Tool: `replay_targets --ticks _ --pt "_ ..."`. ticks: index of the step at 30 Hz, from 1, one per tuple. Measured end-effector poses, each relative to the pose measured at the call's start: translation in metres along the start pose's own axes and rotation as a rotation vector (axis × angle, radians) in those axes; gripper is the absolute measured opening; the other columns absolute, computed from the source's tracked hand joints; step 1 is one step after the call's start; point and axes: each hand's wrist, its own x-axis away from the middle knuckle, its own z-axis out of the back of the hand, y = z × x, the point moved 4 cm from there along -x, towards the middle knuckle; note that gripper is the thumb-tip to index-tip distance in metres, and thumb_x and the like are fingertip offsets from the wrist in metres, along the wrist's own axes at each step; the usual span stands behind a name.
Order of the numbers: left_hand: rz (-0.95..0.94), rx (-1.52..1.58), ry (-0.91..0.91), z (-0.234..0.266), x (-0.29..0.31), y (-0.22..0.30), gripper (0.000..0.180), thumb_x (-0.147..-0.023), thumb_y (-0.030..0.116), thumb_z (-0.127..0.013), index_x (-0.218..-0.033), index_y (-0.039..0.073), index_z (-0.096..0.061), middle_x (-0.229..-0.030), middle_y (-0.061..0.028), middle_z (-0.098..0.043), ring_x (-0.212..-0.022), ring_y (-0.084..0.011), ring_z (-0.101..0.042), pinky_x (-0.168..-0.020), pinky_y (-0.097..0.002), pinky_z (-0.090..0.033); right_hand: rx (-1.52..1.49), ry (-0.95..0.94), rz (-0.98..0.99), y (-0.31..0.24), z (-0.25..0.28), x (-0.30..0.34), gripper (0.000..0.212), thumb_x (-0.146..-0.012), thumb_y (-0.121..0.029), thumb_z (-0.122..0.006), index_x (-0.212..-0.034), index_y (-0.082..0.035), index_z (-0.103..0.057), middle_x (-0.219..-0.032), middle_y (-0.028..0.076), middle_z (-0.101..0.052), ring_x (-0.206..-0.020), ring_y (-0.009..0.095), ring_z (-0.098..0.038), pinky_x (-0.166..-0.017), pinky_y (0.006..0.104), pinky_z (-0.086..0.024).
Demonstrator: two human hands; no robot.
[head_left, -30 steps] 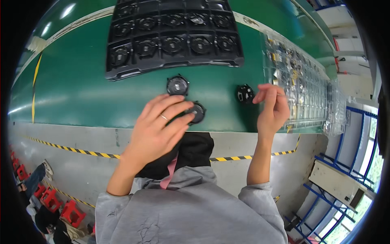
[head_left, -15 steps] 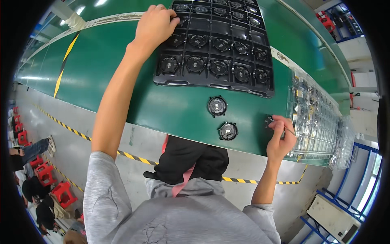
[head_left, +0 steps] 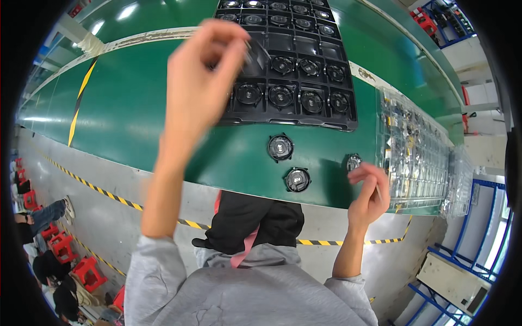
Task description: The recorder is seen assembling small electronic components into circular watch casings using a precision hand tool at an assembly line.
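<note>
The left head-worn fisheye looks steeply down and ahead: the shirt (head_left: 244,296) fills the lower edge up close, the table (head_left: 125,130) bends across the middle, the tray (head_left: 280,42) lies farther off, upper centre.

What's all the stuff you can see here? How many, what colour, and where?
Table: 1, green, across the upper half
Compartment tray: 1, black, far side of the table
Watch cases in the tray: over ten, black
Loose watch cases: 2, black, near the table edge
Round part: 1, black and silver, right of those
Plastic trays: several, clear, table's right end
Striped tape: several strips, yellow-black, floor and table
Stools: several, red, lower left
Other people: a few, mixed clothing, lower left
Shirt: 1, grey, bottom
Trousers: 1 pair, black, below the table
Left hand: 1, bare, over the tray; grip blurred
Right hand: 1, bare, by the round part
</note>
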Motion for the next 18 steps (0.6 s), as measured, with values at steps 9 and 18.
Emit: replay_targets --ticks 9,18 --pt "0.478 0.590 -0.242 -0.047 0.166 0.035 0.029 -0.090 -0.008 -0.066 -0.118 -0.006 -0.061 -0.109 -0.0125 -0.067 -0.092 -0.0130 -0.065 -0.084 -0.0276 -0.051 -0.308 -0.378 -0.051 -0.063 -0.042 0.020 0.013 -0.082 -0.001 -0.073 -0.076 0.002 -0.061 -0.063 0.006 -0.058 -0.051 0.012 -0.051 -0.047 0.0259 -0.037" --pt "0.645 0.847 -0.277 -0.043 0.178 0.037 0.021 -0.093 -0.004 -0.055 -0.113 -0.007 -0.062 -0.101 -0.0086 -0.067 -0.093 -0.0095 -0.062 -0.082 -0.0244 -0.049 -0.175 -0.248 0.082 -0.079 -0.047 0.020 0.024 -0.082 -0.003 -0.073 -0.068 -0.002 -0.054 -0.055 0.001 -0.047 -0.045 0.008 -0.036 -0.042 0.0252 -0.023"
